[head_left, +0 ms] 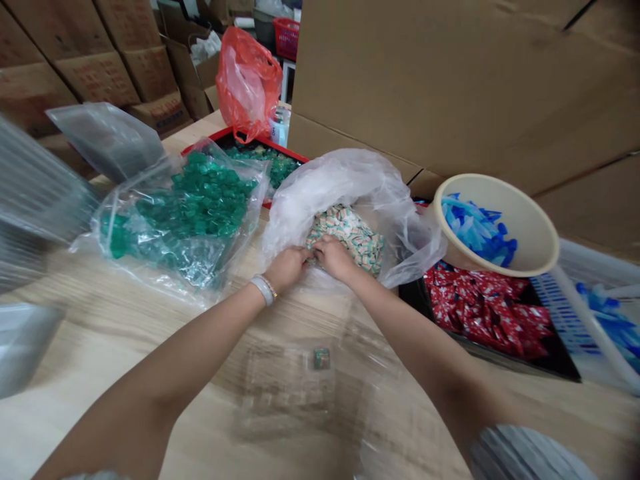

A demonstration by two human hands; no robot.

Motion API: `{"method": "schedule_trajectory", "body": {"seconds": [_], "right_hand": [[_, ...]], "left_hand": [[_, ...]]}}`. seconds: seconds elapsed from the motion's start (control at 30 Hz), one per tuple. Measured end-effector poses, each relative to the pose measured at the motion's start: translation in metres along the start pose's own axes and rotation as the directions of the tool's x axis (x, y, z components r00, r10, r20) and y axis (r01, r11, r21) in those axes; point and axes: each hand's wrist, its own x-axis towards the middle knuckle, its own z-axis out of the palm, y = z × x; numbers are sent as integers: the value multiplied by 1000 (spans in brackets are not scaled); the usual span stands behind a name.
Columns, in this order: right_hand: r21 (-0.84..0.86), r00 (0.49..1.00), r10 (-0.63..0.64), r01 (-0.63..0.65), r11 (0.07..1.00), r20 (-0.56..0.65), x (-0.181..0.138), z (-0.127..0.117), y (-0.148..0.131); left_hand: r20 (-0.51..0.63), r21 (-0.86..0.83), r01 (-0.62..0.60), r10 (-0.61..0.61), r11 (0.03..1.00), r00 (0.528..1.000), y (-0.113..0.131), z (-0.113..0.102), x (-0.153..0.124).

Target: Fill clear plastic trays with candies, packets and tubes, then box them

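A storage room, full of cardboard, behind a light wooden table (115,347).
On the far left, brown cardboard boxes (100,60) with red print stand stacked one on another, like a wall. On the right, one very big plain carton (450,80) rises just behind the table and hides most of the room. In the gap between them, far back, a red basket (287,37) is seen. The light is even and soft, and shadows on the wood are weak.

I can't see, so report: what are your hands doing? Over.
Left hand, right hand together on candies in white bag. Green bag left, bowl right. Nothing blocking.
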Motion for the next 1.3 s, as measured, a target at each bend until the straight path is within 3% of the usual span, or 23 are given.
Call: {"method": "schedule_trajectory", "body": {"seconds": [0.2, 0.33, 0.53, 0.73, 0.97, 1.07, 1.13, 1.2, 1.3], "right_hand": [[50, 997, 16, -19, 999, 70, 4, 0, 1], [122, 999, -28, 26, 992, 17, 2, 2, 2], [94, 996, -64, 57, 994, 68, -1, -6, 1], [224, 996, 54, -36, 974, -73, -32, -31, 29], [375, 978, 188, -140, 916, -93, -79, -14, 41], [500, 973, 228, -185, 846, -25, -74, -11, 39], [523, 984, 162, -179, 834, 78, -66, -14, 39], [466, 988, 50, -114, 878, 148, -59, -19, 40], [309, 984, -88, 37, 950, 154, -57, -24, 40]], "left_hand": [[-13, 35, -14, 15, 999, 1000, 0, 1, -2], [-29, 39, -25, 26, 999, 999, -1, 3, -5], [-43, 43, -46, 47, 998, 998, -1, 5, -5], [15, 26, -60, 60, 998, 998, 9, -8, 2], [44, -178, 92, -86, 980, 995, 22, -2, 16], [113, -178, 21, -1, 984, 994, 27, 5, 7], [139, -150, -57, 79, 987, 987, 29, 7, -2], [137, -138, -109, 128, 984, 982, 29, 7, -11], [138, -128, -141, 159, 982, 978, 28, 7, -18]]}}
